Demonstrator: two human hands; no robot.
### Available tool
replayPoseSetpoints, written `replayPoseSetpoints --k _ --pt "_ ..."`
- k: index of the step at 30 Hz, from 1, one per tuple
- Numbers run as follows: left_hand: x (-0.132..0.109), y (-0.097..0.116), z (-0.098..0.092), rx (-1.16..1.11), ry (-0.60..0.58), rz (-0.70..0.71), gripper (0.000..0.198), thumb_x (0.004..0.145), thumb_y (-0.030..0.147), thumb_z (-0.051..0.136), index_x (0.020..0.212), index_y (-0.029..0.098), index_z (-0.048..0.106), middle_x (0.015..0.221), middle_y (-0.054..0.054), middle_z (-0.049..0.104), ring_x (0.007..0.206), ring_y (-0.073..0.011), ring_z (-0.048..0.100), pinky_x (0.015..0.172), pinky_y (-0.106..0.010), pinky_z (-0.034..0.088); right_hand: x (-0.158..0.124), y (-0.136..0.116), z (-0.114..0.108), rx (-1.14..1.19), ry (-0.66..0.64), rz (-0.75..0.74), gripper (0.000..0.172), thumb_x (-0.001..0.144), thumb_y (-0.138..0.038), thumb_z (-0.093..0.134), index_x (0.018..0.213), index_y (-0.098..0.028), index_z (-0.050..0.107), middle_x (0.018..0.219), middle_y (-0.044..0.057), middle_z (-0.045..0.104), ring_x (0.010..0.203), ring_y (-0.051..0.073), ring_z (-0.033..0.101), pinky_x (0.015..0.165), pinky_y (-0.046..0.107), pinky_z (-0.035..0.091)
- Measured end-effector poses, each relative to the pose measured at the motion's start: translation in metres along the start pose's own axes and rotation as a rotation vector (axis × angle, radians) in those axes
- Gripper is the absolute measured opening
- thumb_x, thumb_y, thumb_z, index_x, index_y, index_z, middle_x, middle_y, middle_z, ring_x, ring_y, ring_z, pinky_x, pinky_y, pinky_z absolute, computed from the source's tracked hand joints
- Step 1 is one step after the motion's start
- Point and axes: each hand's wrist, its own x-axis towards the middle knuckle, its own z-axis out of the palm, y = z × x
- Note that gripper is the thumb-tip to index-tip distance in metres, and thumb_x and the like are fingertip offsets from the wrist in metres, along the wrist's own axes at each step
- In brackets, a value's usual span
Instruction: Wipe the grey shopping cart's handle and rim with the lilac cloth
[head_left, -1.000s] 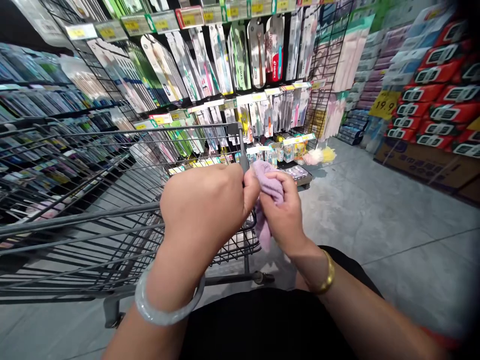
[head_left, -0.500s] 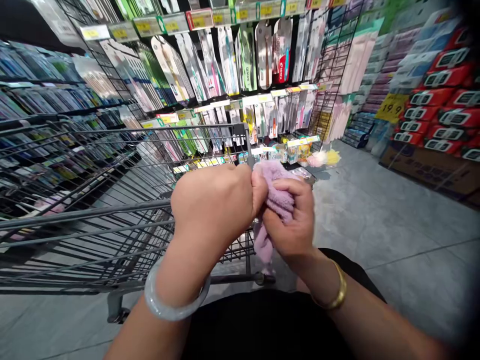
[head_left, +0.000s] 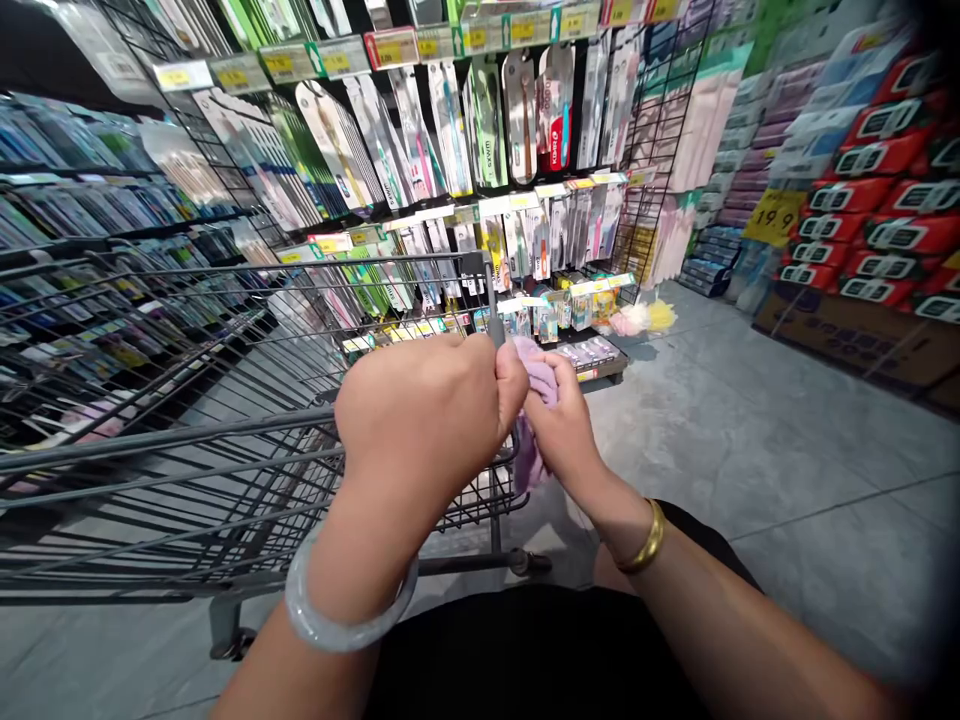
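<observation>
A soft purple cloth (head_left: pixel 531 458) is bunched up near the middle of the frame, between the two hands. It looks fuzzy, with fat, round folds at the top and a loose end that hangs down. The left hand (head_left: pixel 427 400) is curled into a round fist, with its thumb pressed on the cloth. Its fingers grip the cloth, but their tips are hidden. The right hand (head_left: pixel 564 420) pinches the folds from the other side, with its fingers closed on the cloth.

A smooth, pale, shiny ring (head_left: pixel 330 630) goes around the left wrist. A shiny gold band (head_left: pixel 654 540) goes around the right one. Black cloth (head_left: pixel 555 660) covers the lap at the bottom of the frame.

Behind the hands and to the left is a shopping cart (head_left: pixel 465 566) made of thin gray bars. At the top middle, long flat packs of toothbrushes (head_left: pixel 523 120) hang in rows. Below them, a fluffy pink puff (head_left: pixel 630 319) sits beside a yellow one. On the right, shiny red packs (head_left: pixel 892 200) are stacked above a brown cardboard box (head_left: pixel 862 345). The gray floor (head_left: pixel 712 420) is hard and flat, with thin straight lines.
</observation>
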Motion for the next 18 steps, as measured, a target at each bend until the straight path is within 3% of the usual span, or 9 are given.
replayPoseSetpoints --k 2,7,9,13,15,18 --pt "0.0 0.0 0.0 0.003 -0.016 0.002 0.052 0.099 0.04 0.029 0.062 0.017 0.058 0.056 -0.005 0.057 0.046 -0.0132 0.044 0.052 -0.03 0.009 0.0 -0.004 -0.001 0.046 0.018 0.076 0.03 0.081 -0.017 0.059 0.109 -0.026 0.058 0.109 0.002 0.061 0.097 0.017 0.06 0.088 0.035 0.051" --pt "0.001 0.0 0.0 0.012 -0.016 -0.001 0.05 0.099 0.039 0.029 0.064 0.017 0.058 0.057 -0.006 0.059 0.047 -0.0149 0.046 0.052 -0.03 0.009 -0.009 -0.028 -0.008 -0.035 -0.037 -0.326 0.04 0.077 -0.012 0.062 0.112 -0.032 0.061 0.112 0.0 0.06 0.11 0.018 0.056 0.102 0.038 0.046" --pt "0.002 0.0 0.0 0.011 -0.011 -0.002 0.05 0.099 0.04 0.029 0.064 0.018 0.059 0.057 -0.006 0.059 0.047 -0.0156 0.047 0.052 -0.03 0.009 -0.005 -0.014 -0.007 -0.06 -0.05 -0.249 0.037 0.079 -0.015 0.061 0.112 -0.031 0.059 0.114 0.001 0.06 0.112 0.019 0.055 0.104 0.04 0.045" --pt "0.002 0.001 -0.001 0.014 -0.028 0.001 0.051 0.099 0.039 0.028 0.063 0.02 0.059 0.057 -0.005 0.059 0.049 -0.0184 0.05 0.051 -0.03 0.009 0.006 0.024 0.0 -0.035 -0.065 0.179 0.037 0.081 -0.026 0.058 0.118 -0.028 0.055 0.12 0.005 0.06 0.112 0.022 0.057 0.105 0.046 0.046" --pt "0.001 0.001 -0.001 0.017 -0.036 0.0 0.051 0.099 0.038 0.028 0.064 0.02 0.059 0.057 -0.005 0.06 0.049 -0.0195 0.051 0.051 -0.03 0.009 0.006 0.029 0.003 -0.019 -0.094 0.211 0.039 0.083 -0.031 0.058 0.123 -0.027 0.056 0.13 0.006 0.058 0.123 0.024 0.054 0.112 0.048 0.04" --pt "0.0 0.001 -0.001 0.021 -0.033 -0.008 0.052 0.099 0.039 0.027 0.065 0.021 0.06 0.057 -0.005 0.061 0.049 -0.02 0.052 0.051 -0.03 0.009 -0.001 0.027 0.006 -0.003 -0.124 0.132 0.047 0.089 -0.039 0.056 0.135 -0.028 0.053 0.155 0.005 0.04 0.15 0.023 0.028 0.126 0.048 0.021"
